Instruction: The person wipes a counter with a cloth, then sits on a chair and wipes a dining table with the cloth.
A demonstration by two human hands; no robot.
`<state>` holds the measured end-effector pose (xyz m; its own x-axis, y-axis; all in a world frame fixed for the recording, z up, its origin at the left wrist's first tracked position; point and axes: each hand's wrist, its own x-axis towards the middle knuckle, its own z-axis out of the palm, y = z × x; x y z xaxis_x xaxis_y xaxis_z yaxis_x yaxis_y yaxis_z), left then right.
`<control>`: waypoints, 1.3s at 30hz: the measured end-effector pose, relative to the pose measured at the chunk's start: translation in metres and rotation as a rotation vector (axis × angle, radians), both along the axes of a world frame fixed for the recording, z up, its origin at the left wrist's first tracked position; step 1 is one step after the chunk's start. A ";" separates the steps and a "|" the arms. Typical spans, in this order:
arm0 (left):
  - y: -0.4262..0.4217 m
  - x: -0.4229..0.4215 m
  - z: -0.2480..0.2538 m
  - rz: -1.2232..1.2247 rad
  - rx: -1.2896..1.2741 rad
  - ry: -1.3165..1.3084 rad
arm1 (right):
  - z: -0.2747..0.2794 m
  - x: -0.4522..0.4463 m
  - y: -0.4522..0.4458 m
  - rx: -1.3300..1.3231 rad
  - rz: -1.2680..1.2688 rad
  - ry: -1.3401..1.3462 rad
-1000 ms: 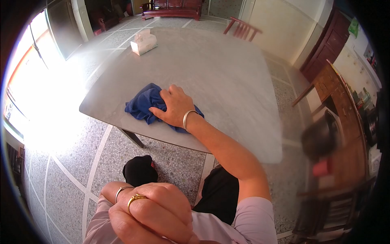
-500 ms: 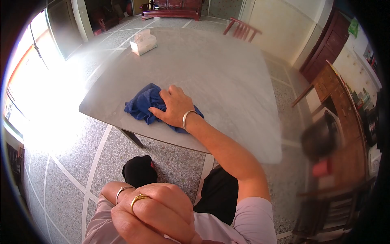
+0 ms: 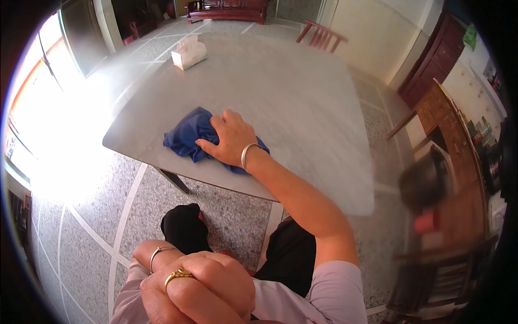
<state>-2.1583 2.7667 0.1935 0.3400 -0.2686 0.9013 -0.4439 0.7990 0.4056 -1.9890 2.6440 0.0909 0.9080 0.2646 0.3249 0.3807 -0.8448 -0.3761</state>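
A crumpled blue cloth [image 3: 190, 132] lies near the front edge of the grey table [image 3: 302, 124]. My right hand [image 3: 235, 138], with a silver bangle at the wrist, presses down on the cloth, its fingers curled into the folds. Part of the cloth is hidden beneath the palm and shows again by the wrist. Close to the camera, in front of my chest, my left hand [image 3: 208, 289] is closed with bent fingers. It wears a gold ring and a bangle. Whatever its fingers may hold is hidden.
A white tissue box [image 3: 189, 53] stands toward the table's far left. Behind the table are a red wooden chair [image 3: 322, 39] and a wooden bench [image 3: 226, 11]. A wooden desk [image 3: 450, 129] runs along the right, with a blurred dark object [image 3: 423, 183] and a red one [image 3: 428, 221] nearby.
My left hand has shifted slightly down and to the left, still closed. My right hand stays on the blue cloth, almost unmoved, and the whole view has shifted a little.
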 end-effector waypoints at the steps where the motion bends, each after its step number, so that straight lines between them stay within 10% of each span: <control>1: 0.001 0.000 0.000 -0.012 0.002 0.004 | -0.002 0.001 0.000 0.007 -0.008 -0.041; 39: -0.011 -0.020 0.013 0.318 -0.288 0.205 | -0.003 0.004 0.002 -0.009 -0.015 -0.048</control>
